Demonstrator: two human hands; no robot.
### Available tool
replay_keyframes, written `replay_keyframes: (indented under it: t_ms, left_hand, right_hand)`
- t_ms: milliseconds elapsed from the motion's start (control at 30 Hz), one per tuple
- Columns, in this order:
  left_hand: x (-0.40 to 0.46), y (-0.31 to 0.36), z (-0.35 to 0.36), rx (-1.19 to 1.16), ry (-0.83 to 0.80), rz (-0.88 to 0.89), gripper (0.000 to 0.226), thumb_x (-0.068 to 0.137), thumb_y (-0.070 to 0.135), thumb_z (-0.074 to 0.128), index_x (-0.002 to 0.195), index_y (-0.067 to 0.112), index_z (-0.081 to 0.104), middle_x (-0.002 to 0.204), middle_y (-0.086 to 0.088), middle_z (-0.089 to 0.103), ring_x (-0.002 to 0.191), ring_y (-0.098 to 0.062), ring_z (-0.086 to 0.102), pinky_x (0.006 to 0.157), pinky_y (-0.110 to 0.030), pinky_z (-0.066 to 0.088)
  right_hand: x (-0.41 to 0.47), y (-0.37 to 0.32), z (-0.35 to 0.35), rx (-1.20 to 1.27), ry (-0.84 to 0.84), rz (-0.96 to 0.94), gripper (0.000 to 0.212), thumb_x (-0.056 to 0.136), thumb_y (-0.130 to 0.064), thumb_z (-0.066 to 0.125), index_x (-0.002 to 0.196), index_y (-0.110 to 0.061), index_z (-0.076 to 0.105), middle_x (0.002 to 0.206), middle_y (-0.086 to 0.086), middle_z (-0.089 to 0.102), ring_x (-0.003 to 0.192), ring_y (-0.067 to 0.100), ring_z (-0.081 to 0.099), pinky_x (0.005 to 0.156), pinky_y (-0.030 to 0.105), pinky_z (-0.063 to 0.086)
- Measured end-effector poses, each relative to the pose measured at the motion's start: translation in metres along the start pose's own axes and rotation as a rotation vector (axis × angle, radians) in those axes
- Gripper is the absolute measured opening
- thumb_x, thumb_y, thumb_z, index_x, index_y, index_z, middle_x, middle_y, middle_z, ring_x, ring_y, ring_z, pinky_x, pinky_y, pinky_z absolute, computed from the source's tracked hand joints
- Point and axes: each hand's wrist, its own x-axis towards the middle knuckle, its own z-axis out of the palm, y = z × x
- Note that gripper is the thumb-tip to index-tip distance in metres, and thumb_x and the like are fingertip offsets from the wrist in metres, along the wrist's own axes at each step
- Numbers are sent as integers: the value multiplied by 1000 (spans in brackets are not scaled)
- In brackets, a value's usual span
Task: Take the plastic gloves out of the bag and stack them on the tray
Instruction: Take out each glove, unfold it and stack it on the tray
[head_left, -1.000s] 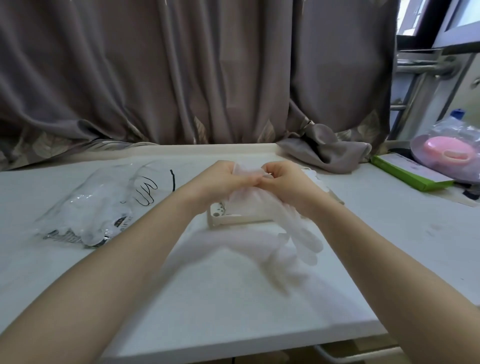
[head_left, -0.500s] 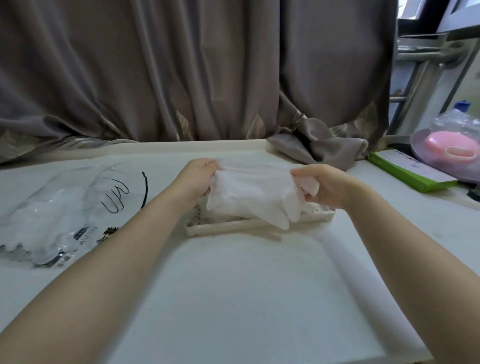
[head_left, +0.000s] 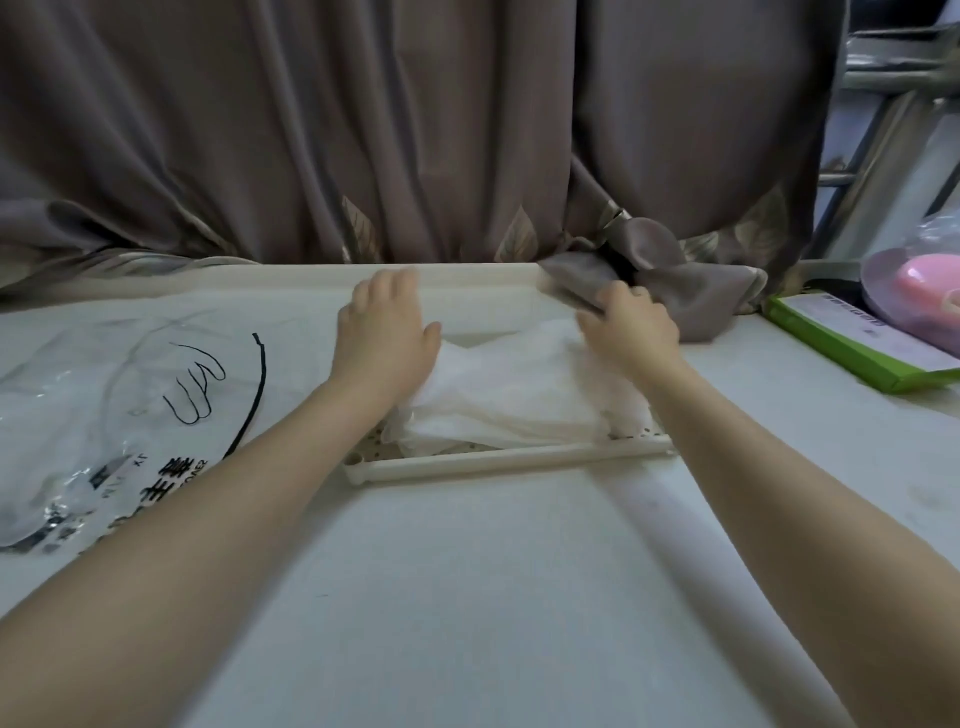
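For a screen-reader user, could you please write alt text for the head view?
Two bare hands, left hand and right hand, press thin plastic gloves flat onto a white tray on a white table. The gloves' bag lies to the left.

Soft, even light, moderately bright; daylight enters at upper right by the window frame (head_left: 883, 78), rest blocked by the curtain (head_left: 363, 130). No hard glare; faint sheen on the bag (head_left: 78, 415). Weak, diffuse shadows under both forearms on the counter (head_left: 493, 597), and along the tray (head_left: 509, 460) rim. Motion blur on left hand (head_left: 387, 332) fingers (head_left: 400, 278) and right hand (head_left: 631, 325). Wide-angle bending at edges; forearms stretched near the bottom corners. Overall slightly soft w/ compression smear.
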Motion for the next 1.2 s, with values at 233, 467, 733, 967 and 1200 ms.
replay_keyframes:
  t_ms: [233,467,733,967,1200]
  left_hand:
    - [-17,3,22,245,-564,313,85,83,70,38,147,15,22,155,-5,19,142,-22,17,115,-36,13]
    - [-20,-17,31,115,-635,84,113,67,75,58,149,16,9,157,-2,8,144,-19,10,112,-39,23]
    - [-27,-22,12,168,-534,131,107,75,71,53,149,14,0,157,-7,9,144,-26,11,114,-41,19]
    - [-65,-75,-43,241,81,-94,44,92,35,53,127,10,47,156,-15,5,142,-40,-5,115,-47,0]
    - [-91,-165,-70,273,-99,-495,38,88,-2,43,122,10,56,144,-22,32,124,-43,40,98,-45,37]
  right_hand:
    - [-46,-9,26,-322,-407,-525,90,77,-66,56,148,-28,16,157,-8,13,146,16,3,115,52,-5]
    - [-38,28,17,-206,-437,-240,115,65,-72,63,149,-13,11,158,4,8,146,22,4,118,35,8]
    - [-57,-21,10,-348,-406,22,137,54,-88,52,146,-19,-22,156,0,-24,144,26,-18,112,56,-11]
    - [-96,-131,11,-60,-340,-451,44,93,-41,50,108,-2,63,121,13,54,111,26,50,94,39,41]
    - [-145,-206,53,-28,-177,-705,26,95,-23,45,98,-5,64,114,8,57,101,29,54,85,39,46]
